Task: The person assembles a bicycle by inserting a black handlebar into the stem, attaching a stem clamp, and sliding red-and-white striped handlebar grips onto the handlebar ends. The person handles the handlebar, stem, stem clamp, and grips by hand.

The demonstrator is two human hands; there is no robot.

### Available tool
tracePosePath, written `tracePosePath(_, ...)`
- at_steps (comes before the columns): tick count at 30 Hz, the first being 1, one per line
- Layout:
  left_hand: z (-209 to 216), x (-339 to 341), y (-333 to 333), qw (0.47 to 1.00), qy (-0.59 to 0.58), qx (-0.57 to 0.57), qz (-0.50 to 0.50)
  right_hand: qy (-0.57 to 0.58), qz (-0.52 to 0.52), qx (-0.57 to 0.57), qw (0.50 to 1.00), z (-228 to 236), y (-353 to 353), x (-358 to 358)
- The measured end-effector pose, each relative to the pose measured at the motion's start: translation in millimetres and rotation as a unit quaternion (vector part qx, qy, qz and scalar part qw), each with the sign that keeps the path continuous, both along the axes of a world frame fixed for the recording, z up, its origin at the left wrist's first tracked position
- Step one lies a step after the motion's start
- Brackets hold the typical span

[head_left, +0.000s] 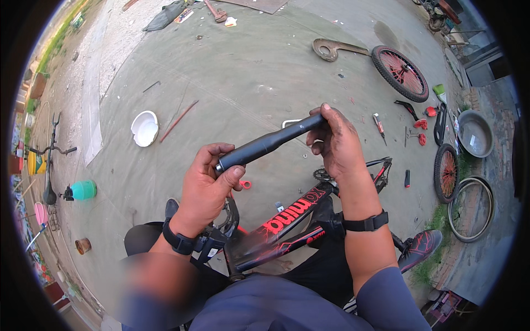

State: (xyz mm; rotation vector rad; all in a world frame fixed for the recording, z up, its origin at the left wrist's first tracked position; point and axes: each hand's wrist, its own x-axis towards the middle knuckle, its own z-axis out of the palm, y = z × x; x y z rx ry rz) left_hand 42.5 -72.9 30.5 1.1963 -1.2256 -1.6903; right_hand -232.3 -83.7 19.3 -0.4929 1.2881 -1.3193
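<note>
My left hand grips the lower left end of a black tube, thumb along its side. The tube steps in width along its length and shows a small silver tip at that left end. At its raised right end, my right hand pinches it between thumb and fingers. The tube is held slantwise in front of me. Below it, a black and red bicycle frame lies across between my legs, its crank and chainring partly hidden behind my right wrist.
A white bowl and a red rod lie at left, near a green bottle. At right are two spoked wheels, a grey metal basin, a tire and a small tube. A chain guard lies farther off.
</note>
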Motion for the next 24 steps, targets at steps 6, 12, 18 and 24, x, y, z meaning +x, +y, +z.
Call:
tracePosePath(6,10.9,22.2,-6.9,0.998,-0.018,-0.051,0.018,0.055,0.065,0.03,0.996,5.5,1.2,9.0)
tracePosePath(12,21.0,32.5,-12.2,0.998,0.01,-0.065,0.012,-0.011,0.138,0.03,0.99,8.6,1.9,1.1)
tracePosePath(18,23.8,38.0,-15.6,0.995,0.034,-0.094,0.01,-0.066,0.143,0.043,0.987,-0.6,2.3,4.6)
tracePosePath(24,21.5,41.9,-16.7,0.994,-0.005,-0.109,0.029,-0.097,0.145,0.059,0.983,-2.3,4.1,9.9)
